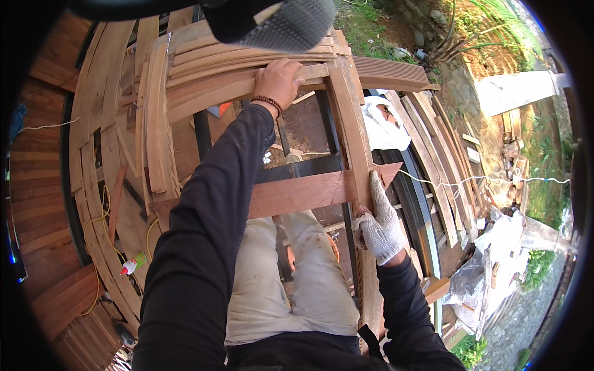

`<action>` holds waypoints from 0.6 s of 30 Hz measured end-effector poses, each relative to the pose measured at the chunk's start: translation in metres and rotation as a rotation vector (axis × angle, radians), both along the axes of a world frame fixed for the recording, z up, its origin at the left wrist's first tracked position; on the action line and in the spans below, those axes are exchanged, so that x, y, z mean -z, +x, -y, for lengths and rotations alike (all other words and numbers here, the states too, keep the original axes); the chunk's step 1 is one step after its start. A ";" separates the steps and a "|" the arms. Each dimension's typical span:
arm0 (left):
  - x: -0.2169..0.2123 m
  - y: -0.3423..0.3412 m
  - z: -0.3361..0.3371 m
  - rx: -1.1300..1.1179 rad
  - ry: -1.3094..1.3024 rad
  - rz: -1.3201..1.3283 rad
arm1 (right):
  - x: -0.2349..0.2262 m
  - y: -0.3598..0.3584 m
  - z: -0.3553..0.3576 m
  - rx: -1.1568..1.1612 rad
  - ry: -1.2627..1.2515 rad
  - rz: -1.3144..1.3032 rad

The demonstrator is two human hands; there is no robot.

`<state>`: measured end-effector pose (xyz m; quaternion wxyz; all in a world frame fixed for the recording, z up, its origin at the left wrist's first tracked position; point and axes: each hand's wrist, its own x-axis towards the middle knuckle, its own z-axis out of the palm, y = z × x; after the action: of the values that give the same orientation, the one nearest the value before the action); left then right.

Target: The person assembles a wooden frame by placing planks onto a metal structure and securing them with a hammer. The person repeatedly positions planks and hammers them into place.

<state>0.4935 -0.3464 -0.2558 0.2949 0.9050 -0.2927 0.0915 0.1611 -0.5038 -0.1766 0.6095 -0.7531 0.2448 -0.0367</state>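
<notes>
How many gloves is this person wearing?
1: a white glove on the right hand, gripping the upright board. The left hand is bare, on the curved boards.

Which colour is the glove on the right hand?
The glove is white knit, somewhat soiled, seen best in the head view.

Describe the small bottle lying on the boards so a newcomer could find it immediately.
Start at the curved wooden planks left of the person's dark sleeve. Low on them lies a small white bottle with a red nozzle and green base, beside a yellow cord; nothing else there is white.
</notes>
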 end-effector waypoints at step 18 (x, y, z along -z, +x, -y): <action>0.004 -0.028 -0.013 0.146 0.137 0.107 | 0.019 -0.003 0.003 0.243 0.130 0.021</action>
<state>0.4654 -0.3330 -0.2599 0.2224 0.8931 -0.3787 0.0978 0.1579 -0.5067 -0.1955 0.6506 -0.6764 0.3298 -0.1022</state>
